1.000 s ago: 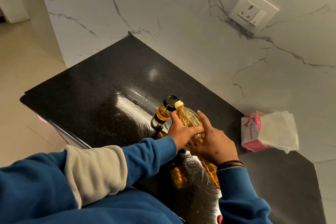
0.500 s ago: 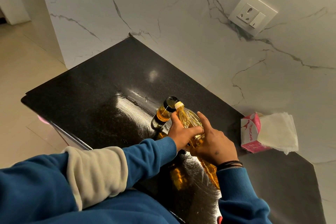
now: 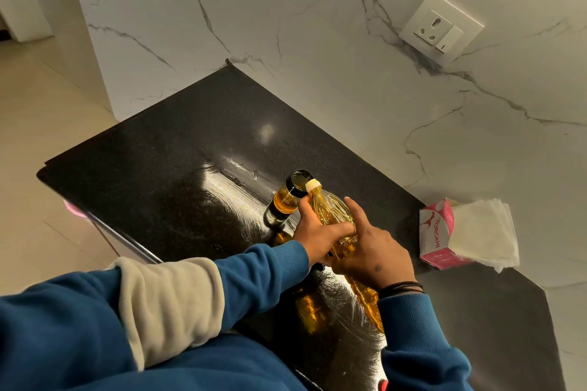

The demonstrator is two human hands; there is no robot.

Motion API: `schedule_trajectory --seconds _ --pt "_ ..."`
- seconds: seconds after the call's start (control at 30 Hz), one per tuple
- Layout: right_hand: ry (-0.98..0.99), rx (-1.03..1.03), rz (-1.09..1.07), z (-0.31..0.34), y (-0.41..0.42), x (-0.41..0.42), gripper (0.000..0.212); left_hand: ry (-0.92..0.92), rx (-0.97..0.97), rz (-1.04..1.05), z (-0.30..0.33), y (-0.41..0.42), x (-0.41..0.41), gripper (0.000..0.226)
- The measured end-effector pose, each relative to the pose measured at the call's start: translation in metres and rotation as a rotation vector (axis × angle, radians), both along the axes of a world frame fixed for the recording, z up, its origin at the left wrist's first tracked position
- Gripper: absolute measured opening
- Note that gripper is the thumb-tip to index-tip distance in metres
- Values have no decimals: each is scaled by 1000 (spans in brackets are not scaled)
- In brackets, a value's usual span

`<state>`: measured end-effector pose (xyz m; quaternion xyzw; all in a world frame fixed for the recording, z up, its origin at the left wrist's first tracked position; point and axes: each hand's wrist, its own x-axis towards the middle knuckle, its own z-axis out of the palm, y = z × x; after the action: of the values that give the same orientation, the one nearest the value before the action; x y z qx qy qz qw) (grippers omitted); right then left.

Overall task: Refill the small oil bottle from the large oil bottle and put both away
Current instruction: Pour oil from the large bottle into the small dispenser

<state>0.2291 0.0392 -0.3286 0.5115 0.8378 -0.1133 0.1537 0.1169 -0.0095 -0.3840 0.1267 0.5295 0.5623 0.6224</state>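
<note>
Golden oil is passing from the large clear plastic bottle [image 3: 333,216], which both the left hand [image 3: 317,233] and right hand [image 3: 373,249] are clasping tilted, into the small dark-rimmed glass bottle [image 3: 287,198] standing on the black granite counter [image 3: 165,168], so keeping its spout over that rim seems wise.

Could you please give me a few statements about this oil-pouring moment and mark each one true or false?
1. The large oil bottle is tilted with its mouth at the rim of the small oil bottle. True.
2. The small oil bottle lies on its side on the counter. False: it stands upright, mouth open.
3. Both hands hold the large oil bottle, the left hand beside the right hand. True.
4. The tissue box sits left of the bottles. False: it sits to their right, by the wall.
5. A plug is in the wall socket. False: nothing is plugged in.
</note>
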Motion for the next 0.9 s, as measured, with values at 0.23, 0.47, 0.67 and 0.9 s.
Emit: schedule_trajectory --seconds 0.23,0.47,0.67,0.9 --pt "-2 5 3 -1 1 0 123 8 8 -9 1 0 -1 113" --pt "2 -7 -13 -2 1 -1 124 36 -7 -25 -2 1 -2 115" --pt "-2 -34 -24 1 -1 -3 122 0 -18 -52 -3 1 -4 112" --pt "-15 4 -51 0 -5 -6 122 -27 -22 -82 2 0 -9 114"
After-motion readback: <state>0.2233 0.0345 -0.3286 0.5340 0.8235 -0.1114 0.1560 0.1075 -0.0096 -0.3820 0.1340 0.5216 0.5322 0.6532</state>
